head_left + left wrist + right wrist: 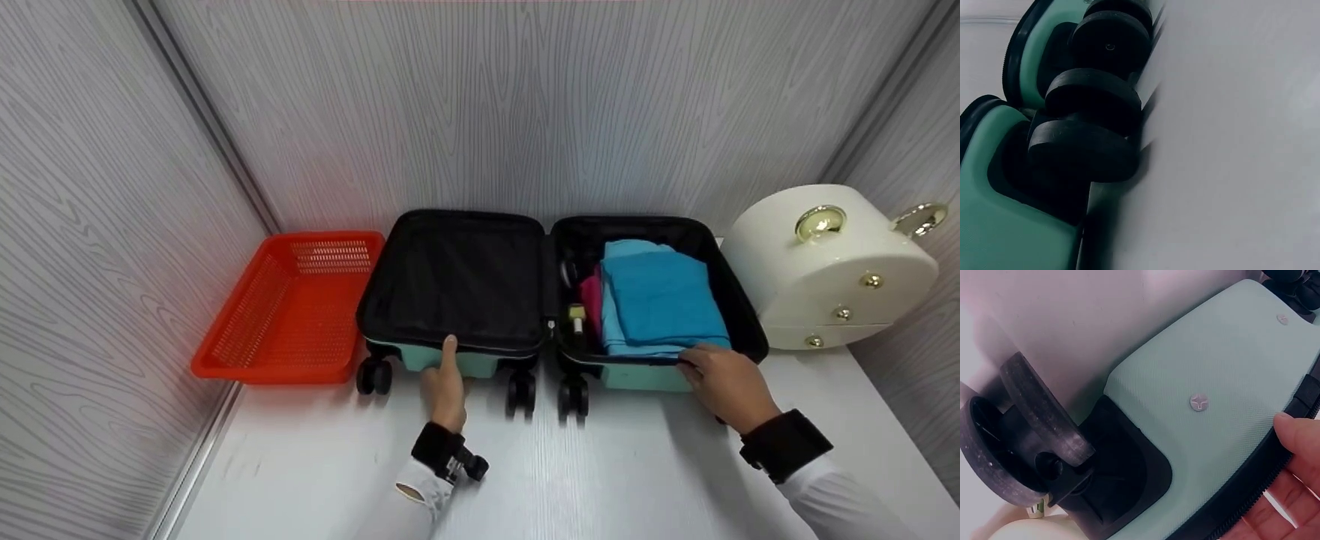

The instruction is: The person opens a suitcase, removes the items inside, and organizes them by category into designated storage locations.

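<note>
Mint-green and black, the suitcase (465,281) lay open in the head view between a red basket (307,319) and a cream case (787,255), folded blue clothes (667,296) in its right half (744,334). The left hand (448,386) laid its thumb against the left half's front; its fingers were mostly hidden, so how far they curled I couldn't tell. The right hand (726,379) pinched the right half's front rim (637,361). The left wrist view showed black wheels (1081,149). In the right wrist view, the right thumb (1300,436) pressed the rim's outer side, fingers opposite.
</note>
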Demonstrator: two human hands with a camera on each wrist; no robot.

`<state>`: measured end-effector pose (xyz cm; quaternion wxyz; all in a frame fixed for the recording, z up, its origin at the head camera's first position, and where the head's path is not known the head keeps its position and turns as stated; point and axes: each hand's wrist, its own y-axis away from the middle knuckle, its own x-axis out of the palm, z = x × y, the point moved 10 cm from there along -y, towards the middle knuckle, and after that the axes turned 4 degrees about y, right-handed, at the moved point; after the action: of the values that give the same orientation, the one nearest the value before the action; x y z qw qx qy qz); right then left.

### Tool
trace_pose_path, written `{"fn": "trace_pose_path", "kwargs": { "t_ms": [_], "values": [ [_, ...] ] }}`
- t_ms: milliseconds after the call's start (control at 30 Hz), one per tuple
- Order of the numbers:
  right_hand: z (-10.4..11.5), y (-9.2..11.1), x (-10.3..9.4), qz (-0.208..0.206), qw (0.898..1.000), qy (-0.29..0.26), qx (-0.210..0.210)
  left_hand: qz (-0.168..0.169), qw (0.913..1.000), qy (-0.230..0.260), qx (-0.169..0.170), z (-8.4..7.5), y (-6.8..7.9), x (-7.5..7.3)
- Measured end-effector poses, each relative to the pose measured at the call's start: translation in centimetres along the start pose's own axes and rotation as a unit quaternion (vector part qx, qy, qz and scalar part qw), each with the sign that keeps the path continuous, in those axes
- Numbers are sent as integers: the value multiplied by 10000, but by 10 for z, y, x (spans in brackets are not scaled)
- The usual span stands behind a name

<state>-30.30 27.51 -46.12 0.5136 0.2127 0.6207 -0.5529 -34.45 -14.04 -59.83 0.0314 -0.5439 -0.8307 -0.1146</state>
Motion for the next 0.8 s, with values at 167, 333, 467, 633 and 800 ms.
{"fn": "trace_pose_path", "kwargs": {
  "t_ms": [167,333,467,633,800],
  "values": [
    [-1,2,2,-38,9999,-89,115,579,9947,726,-432,9,4,5],
    [2,3,5,-57,9999,-110,100,746,9887,1138,-624,10,7,4],
    [3,3,8,-34,9998,-153,117,797,9887,1158,-523,4,8,2],
    [3,1,9,-23,9997,-199,148,778,9879,1155,-689,2,7,2],
    [0,-5,11,-11,9995,-242,189,921,9855,1213,-751,3,5,5]
  ]
}}
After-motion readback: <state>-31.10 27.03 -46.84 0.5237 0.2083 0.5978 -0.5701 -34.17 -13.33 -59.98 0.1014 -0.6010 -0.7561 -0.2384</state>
